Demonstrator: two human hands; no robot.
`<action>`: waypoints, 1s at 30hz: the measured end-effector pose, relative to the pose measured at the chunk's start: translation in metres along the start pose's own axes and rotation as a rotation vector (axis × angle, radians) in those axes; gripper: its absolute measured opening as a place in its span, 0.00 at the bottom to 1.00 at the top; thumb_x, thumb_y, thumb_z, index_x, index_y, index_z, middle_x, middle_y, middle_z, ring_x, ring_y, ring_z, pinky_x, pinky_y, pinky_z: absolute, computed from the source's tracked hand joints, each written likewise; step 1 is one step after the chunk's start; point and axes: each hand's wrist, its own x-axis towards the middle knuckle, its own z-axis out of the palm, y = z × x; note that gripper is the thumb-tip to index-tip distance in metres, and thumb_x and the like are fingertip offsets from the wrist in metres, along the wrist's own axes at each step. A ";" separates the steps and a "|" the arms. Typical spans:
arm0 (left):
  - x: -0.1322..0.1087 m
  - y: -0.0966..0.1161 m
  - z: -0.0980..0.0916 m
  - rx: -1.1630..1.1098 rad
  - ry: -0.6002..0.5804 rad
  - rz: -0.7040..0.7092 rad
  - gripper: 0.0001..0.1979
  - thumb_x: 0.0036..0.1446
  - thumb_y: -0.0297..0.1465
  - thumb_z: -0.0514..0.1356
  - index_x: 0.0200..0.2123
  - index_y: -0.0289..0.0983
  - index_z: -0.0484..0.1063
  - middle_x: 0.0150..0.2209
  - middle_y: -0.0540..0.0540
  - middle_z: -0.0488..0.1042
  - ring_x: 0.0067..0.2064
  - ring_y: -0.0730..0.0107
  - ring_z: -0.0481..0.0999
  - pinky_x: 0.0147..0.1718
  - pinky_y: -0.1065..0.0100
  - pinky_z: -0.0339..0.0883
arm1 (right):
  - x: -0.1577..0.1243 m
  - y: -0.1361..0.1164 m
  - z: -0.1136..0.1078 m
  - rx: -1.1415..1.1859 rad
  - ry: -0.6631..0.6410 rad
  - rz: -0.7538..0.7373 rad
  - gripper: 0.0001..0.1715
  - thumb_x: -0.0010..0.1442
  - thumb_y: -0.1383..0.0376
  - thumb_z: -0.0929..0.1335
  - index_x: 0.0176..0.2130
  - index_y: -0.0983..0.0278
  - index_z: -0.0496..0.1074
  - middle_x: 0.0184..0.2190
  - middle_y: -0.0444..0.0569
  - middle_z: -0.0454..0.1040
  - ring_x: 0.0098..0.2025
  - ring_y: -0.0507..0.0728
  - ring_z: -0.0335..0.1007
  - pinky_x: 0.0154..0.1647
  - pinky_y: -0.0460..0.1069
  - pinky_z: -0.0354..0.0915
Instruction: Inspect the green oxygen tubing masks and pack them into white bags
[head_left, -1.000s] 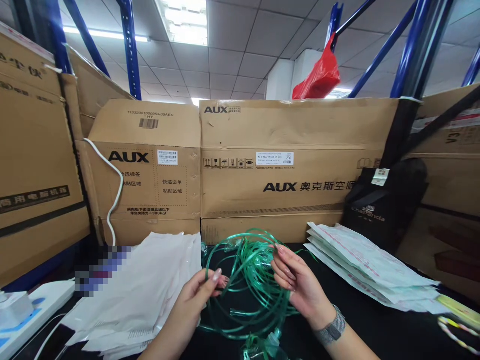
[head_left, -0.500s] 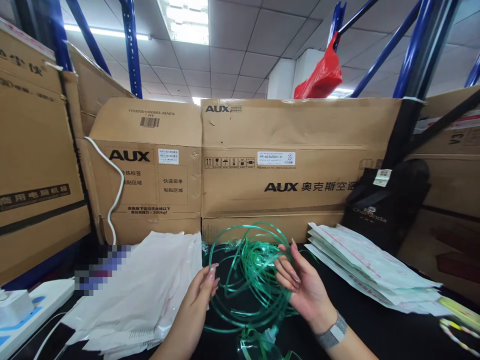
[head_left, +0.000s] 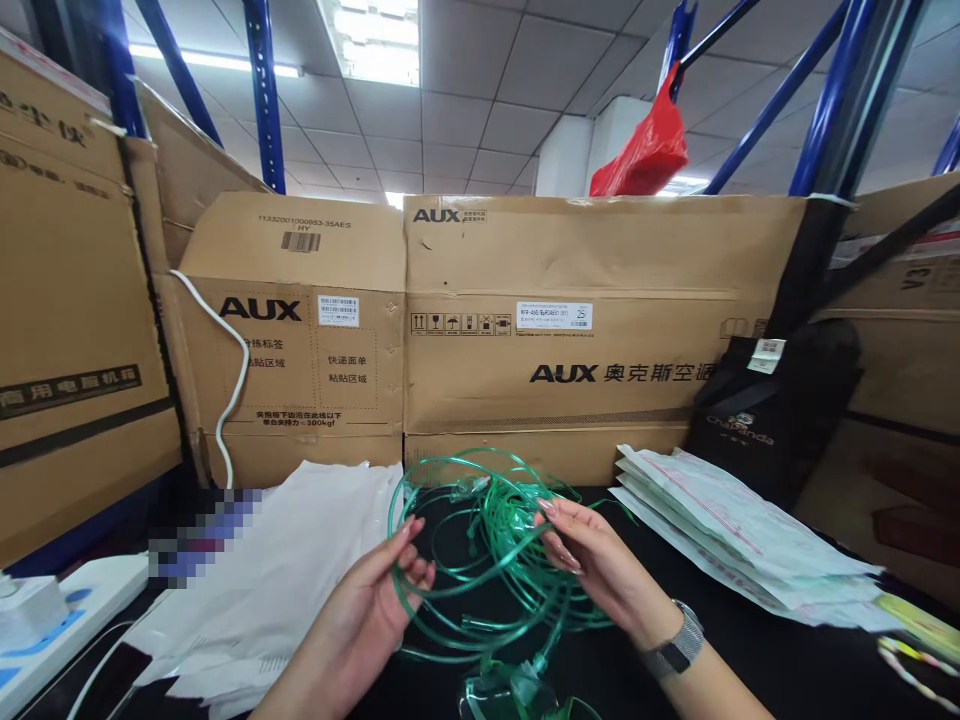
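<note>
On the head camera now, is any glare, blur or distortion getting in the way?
All in the head view: ceiling light burnt out to white; glints on the green tubing, its overlapping see-through loops hard to separate; a pixelated patch hiding detail beside the white bags; right-hand blue post slanting, probably wide-angle stretch.

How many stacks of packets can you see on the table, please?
2: a white stack left of the tubing, and a pale green stack right of it. No others show, though some could be hidden.
</note>
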 end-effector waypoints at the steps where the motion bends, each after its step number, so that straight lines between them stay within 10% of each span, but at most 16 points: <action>1: 0.000 0.004 -0.001 -0.044 -0.052 0.013 0.10 0.58 0.22 0.48 0.32 0.28 0.69 0.16 0.54 0.63 0.18 0.83 0.66 0.26 0.75 0.66 | 0.001 0.000 -0.001 0.020 0.005 0.015 0.10 0.49 0.62 0.69 0.23 0.67 0.68 0.13 0.38 0.56 0.15 0.44 0.42 0.15 0.44 0.40; 7: -0.002 0.016 -0.001 -0.116 -0.232 -0.011 0.17 0.60 0.29 0.45 0.25 0.28 0.68 0.11 0.58 0.51 0.11 0.87 0.51 0.11 0.81 0.51 | 0.003 0.006 -0.004 0.152 0.006 0.095 0.12 0.44 0.67 0.71 0.20 0.65 0.63 0.15 0.36 0.55 0.15 0.43 0.40 0.15 0.43 0.40; 20: 0.007 0.010 -0.010 0.143 -0.078 0.115 0.07 0.55 0.25 0.53 0.30 0.30 0.70 0.14 0.58 0.55 0.12 0.87 0.51 0.11 0.81 0.48 | -0.002 0.001 -0.002 0.139 -0.099 0.170 0.12 0.48 0.61 0.69 0.25 0.65 0.64 0.14 0.35 0.49 0.16 0.44 0.37 0.14 0.42 0.38; 25: 0.003 -0.006 -0.004 0.367 -0.057 0.087 0.07 0.51 0.27 0.57 0.34 0.32 0.71 0.20 0.51 0.67 0.22 0.78 0.67 0.29 0.71 0.66 | -0.008 -0.013 0.001 0.063 -0.157 0.114 0.11 0.52 0.61 0.67 0.25 0.66 0.65 0.15 0.36 0.47 0.17 0.44 0.35 0.14 0.42 0.38; 30: -0.001 -0.013 0.002 0.394 -0.159 -0.001 0.07 0.50 0.28 0.58 0.34 0.32 0.72 0.25 0.47 0.72 0.29 0.73 0.71 0.42 0.63 0.63 | -0.009 -0.020 0.000 0.088 -0.070 0.012 0.18 0.53 0.58 0.65 0.19 0.65 0.59 0.14 0.35 0.47 0.16 0.45 0.34 0.12 0.41 0.36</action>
